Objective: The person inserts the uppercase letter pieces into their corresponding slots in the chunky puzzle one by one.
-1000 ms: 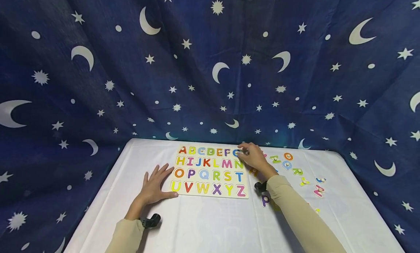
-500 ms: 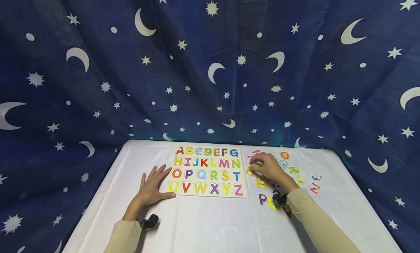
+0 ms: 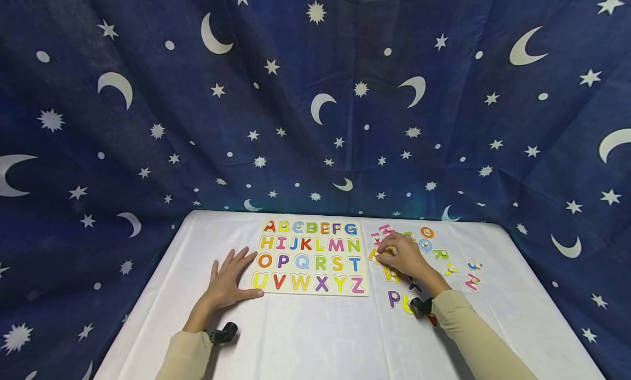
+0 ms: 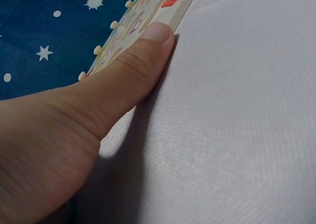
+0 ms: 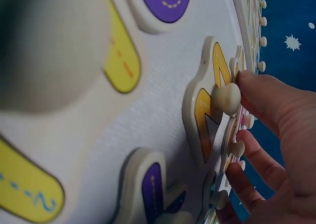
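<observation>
In the head view a cream alphabet board (image 3: pixel 310 293) lies on the white table, with knobbed letters in its top row from A to G. My left hand (image 3: pixel 227 284) rests spread at its left side; in the left wrist view the thumb (image 4: pixel 123 66) touches the board's edge (image 4: pixel 185 5). My right hand (image 3: pixel 406 258) is among loose letter pieces right of the board, thumb near an orange piece (image 3: pixel 372 255). Seen from the right wrist, its thumb and fingers (image 5: pixel 259 157) stand apart around small knobs, gripping nothing visibly. A yellow W (image 3: pixel 391 275) lies just below.
More loose letters lie to the right: an orange O (image 3: pixel 426 232), a blue Q (image 3: pixel 425 246), a green R (image 3: pixel 441 254) and a pink piece (image 3: pixel 471 282). A purple P (image 3: pixel 393 299) is nearer the front. A blue star-patterned cloth (image 3: pixel 276 122) hangs behind the table.
My right hand has left the blue G at the board's top right corner and moved right and down to the loose letters. My left hand has kept its place at the board.
</observation>
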`<control>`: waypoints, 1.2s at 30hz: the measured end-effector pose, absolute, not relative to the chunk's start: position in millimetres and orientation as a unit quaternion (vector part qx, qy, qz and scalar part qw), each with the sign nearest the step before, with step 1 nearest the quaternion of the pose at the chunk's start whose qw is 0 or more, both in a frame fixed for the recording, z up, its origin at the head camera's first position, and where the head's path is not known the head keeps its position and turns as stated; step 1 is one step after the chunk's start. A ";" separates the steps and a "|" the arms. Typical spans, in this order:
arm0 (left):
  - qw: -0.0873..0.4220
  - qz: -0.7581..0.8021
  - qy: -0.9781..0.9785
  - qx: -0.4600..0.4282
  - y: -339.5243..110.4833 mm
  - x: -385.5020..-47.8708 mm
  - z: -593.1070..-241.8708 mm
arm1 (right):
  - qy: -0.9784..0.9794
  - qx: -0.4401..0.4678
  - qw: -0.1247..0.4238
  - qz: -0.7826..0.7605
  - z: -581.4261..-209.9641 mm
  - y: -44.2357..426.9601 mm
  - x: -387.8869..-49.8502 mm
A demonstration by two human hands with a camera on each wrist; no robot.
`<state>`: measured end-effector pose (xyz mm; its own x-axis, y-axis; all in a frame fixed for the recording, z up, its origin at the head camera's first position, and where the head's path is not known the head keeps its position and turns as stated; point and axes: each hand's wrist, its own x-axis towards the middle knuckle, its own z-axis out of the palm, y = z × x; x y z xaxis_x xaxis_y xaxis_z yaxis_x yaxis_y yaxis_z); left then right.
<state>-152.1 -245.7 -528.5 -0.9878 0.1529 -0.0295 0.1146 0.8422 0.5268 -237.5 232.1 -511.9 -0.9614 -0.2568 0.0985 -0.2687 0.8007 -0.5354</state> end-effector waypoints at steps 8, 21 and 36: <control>0.026 0.272 0.959 0.074 -245.7 -151.9 -529.5 | -0.952 0.132 0.019 0.275 -513.6 230.4 -236.3; 0.037 0.272 0.959 0.069 -246.0 -151.9 -530.0 | -0.948 0.159 0.030 0.274 -492.6 217.8 -246.2; 0.021 0.275 0.959 0.069 -243.5 -152.1 -532.1 | -0.923 0.205 0.026 0.324 -462.0 116.2 -281.3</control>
